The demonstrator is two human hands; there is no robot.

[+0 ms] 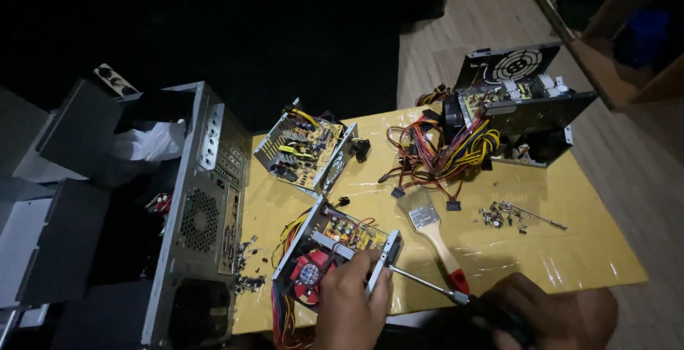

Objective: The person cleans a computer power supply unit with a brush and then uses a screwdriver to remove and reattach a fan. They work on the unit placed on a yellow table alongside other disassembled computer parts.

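power supply (pixel 335 247) under left hand (pixel 353 304), screwdriver (pixel 427 286) in right hand (pixel 548 318)

We see no screens or signs, and no labels we can make out. Only package-like thing is a brown cardboard box (pixel 605 58) at top right, on the floor just beyond the yellow surface (pixel 570 250), w/ its open side toward us and sth. blue inside, too dark to tell what. Nothing on the surface itself is packaged, as far as we can tell.
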